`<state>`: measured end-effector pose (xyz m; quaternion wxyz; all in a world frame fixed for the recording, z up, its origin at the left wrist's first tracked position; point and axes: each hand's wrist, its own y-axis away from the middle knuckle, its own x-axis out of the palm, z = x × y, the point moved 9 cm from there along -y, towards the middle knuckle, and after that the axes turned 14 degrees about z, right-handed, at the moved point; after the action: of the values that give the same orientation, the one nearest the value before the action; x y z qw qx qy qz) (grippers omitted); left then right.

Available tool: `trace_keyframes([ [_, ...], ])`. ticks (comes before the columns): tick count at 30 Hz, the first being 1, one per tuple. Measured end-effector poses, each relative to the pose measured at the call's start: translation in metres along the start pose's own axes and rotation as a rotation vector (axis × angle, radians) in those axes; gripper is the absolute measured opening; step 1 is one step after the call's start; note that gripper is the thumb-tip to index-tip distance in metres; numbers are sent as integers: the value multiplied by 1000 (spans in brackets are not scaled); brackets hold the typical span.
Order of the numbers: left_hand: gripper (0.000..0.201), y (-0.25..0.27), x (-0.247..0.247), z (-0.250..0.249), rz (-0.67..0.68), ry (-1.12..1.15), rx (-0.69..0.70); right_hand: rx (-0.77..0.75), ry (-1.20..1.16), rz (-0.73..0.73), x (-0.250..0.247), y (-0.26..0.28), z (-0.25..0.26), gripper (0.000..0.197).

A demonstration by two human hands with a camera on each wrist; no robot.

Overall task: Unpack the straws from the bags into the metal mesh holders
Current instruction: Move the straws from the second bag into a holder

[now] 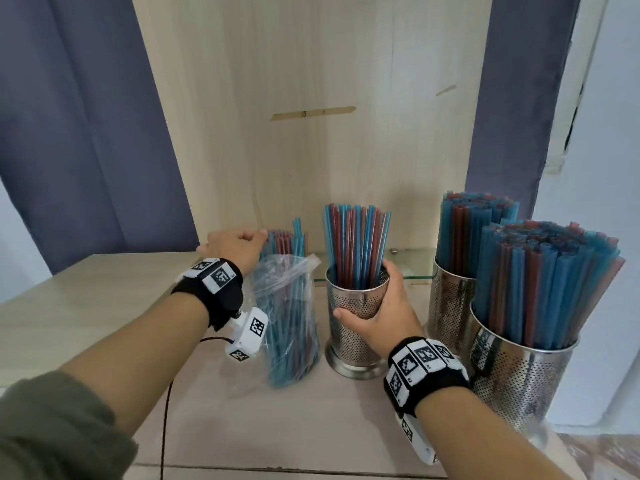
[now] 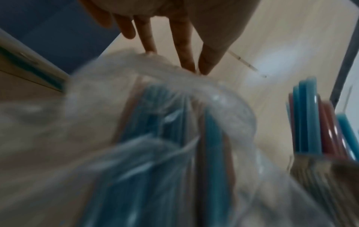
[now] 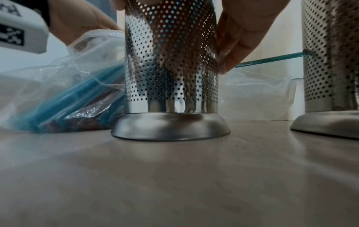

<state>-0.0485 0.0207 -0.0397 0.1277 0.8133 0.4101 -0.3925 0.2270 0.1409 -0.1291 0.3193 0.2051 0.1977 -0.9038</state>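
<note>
A clear plastic bag [image 1: 291,323] of blue and red straws stands on the table, left of centre. My left hand [image 1: 239,247] reaches over its top. In the left wrist view the thumb and forefinger of my left hand [image 2: 196,64] meet on the rim of the bag [image 2: 136,138]. My right hand [image 1: 381,317] grips the middle metal mesh holder [image 1: 353,344], thumb in front, fingers behind. This holder is partly filled with upright straws [image 1: 356,244]. The right wrist view shows my right hand [image 3: 239,38] round the holder [image 3: 170,69] and the bag [image 3: 58,92] leaning beside it.
Two mesh holders [image 1: 446,306] [image 1: 519,368] packed with straws stand at the right, close to the middle one. A glass shelf edge [image 1: 415,265] and a wooden back panel [image 1: 311,98] lie behind. A crumpled empty plastic bag [image 3: 258,95] sits behind the holders.
</note>
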Motion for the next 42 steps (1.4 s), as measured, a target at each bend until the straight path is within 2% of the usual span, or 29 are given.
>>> trace_keyframes([
  [2, 48, -1, 16, 14, 67, -70, 0, 1, 0, -4, 1, 0, 0, 118],
  [4, 47, 8, 23, 20, 43, -106, -18, -2, -8, -1, 1, 0, 0, 118],
  [5, 56, 14, 24, 21, 10, -71, -7, -3, -11, 1, 2, 0, 0, 117],
  [7, 97, 28, 30, 22, 32, 39, -20, -6, -8, -2, 1, 1, 1, 116],
  [9, 133, 32, 46, 27, 138, 119, -51, -7, -3, -2, 1, 1, 1, 117],
  [12, 160, 34, 64, 23, 217, 97, -21, -13, 1, -3, 2, 1, 2, 116],
  [16, 156, 29, 71, 22, 186, 75, 6, -20, -5, -6, 2, 2, 3, 115],
  [20, 144, 27, 74, 21, 206, 254, 28, -25, -3, -14, 1, 2, 4, 115],
  [24, 143, 25, 65, 18, 169, 431, 151, -18, 3, -9, 2, 2, 5, 116],
  [26, 137, 25, 51, 11, 97, 455, 245, -16, 6, -10, 2, 1, 4, 117],
  [29, 129, 23, 34, 6, -49, 402, 299, -18, 8, -19, 0, 1, 3, 117],
  [32, 129, 15, 35, 15, -99, 356, 263, -23, 19, -22, 0, 1, 4, 116],
  [42, 130, 15, 62, 39, 50, 233, -9, -27, 12, -19, 0, 1, 4, 115],
])
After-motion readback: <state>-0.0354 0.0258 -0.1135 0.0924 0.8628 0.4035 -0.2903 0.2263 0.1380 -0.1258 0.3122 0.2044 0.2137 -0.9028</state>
